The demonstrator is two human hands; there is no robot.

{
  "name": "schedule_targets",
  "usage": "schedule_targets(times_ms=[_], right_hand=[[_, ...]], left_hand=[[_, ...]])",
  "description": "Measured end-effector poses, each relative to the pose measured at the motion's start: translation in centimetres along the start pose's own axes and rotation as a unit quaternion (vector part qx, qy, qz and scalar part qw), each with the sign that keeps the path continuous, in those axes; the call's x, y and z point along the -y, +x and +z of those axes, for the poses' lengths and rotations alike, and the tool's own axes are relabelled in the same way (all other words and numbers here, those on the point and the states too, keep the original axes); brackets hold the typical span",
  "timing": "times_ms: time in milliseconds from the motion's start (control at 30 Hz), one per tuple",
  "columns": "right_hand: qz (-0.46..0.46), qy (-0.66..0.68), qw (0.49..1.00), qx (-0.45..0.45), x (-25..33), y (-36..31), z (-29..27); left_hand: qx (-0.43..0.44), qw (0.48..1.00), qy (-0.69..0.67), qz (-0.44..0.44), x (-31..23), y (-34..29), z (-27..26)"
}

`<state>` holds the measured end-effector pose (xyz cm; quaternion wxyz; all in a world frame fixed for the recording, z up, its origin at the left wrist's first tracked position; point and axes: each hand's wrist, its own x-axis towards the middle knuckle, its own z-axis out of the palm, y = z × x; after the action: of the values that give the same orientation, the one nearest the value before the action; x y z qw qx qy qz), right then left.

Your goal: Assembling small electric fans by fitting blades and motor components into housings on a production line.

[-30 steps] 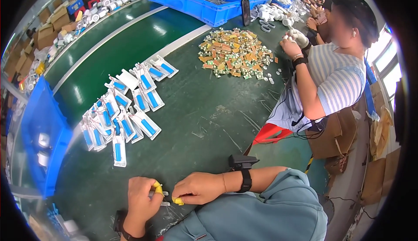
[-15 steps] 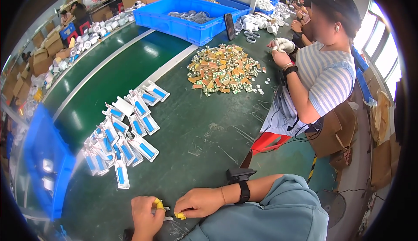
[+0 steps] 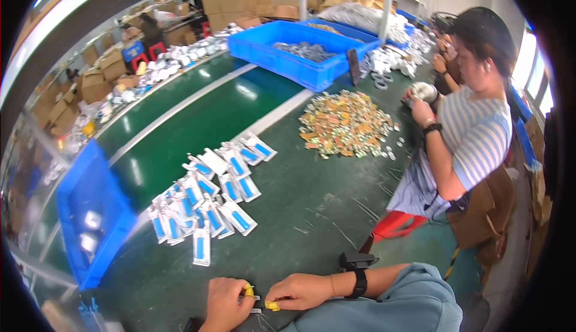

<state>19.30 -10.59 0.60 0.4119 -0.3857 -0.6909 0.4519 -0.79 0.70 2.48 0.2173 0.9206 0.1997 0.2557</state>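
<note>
My left hand is closed at the table's near edge. Yellow wrapping covers one of its fingers. Two short pale prongs of a small white piece stick out beside it, the rest hidden by the fingers. Close by on the right, my right hand has its fingers pinched together, with yellow at the fingertips; whatever they grip is too small to make out. Beyond both hands lies a loose pile of flat white plastic pieces with blue strips, the nearest one at its front edge.
A tilted blue bin stands at the left. Further off are a heap of small orange-and-green boards, a large blue crate of grey rings and an upright phone. A co-worker at the right handles a white part.
The whole view has shifted, so the scene sits further right and lower. Both hands stay close together with fingers closed. The co-worker still holds a white part.
</note>
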Motion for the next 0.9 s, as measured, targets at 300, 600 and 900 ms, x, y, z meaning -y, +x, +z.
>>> schedule_targets(times_ms=[300, 600, 900], right_hand=[[0.058, -0.021, 0.997, 0.055, 1.0, -0.2, -0.3], [0.106, -0.043, 0.993, 0.041, 0.4, -0.2, -0.9], [0.147, -0.007, 0.988, 0.055, 0.8, 0.2, -0.5]], left_hand=[[0.023, 0.999, -0.037, -0.022, 0.4, -1.1, 0.1], [0.013, 0.999, -0.033, -0.020, 1.2, -0.6, 0.7], [-0.001, 0.999, -0.012, -0.033, 1.0, -1.7, 1.2]])
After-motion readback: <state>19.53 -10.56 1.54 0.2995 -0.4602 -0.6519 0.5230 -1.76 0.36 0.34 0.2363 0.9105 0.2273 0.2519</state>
